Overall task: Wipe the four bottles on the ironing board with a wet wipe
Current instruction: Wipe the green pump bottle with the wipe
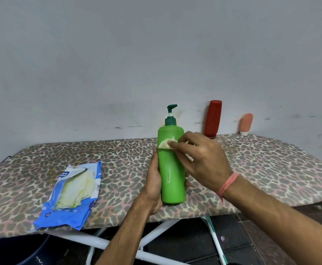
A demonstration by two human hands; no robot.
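A tall green pump bottle stands upright above the leopard-print ironing board. My left hand grips its lower body from the left side. My right hand presses a small folded wet wipe against the bottle's upper front, just below the shoulder. A red bottle stands cap down against the wall at the back. A small peach tube stands cap down further right. I see no fourth bottle.
An open blue wet-wipe pack with pale wipes showing lies on the board's left near the front edge. A grey wall runs right behind the board. White board legs and a dark floor show below.
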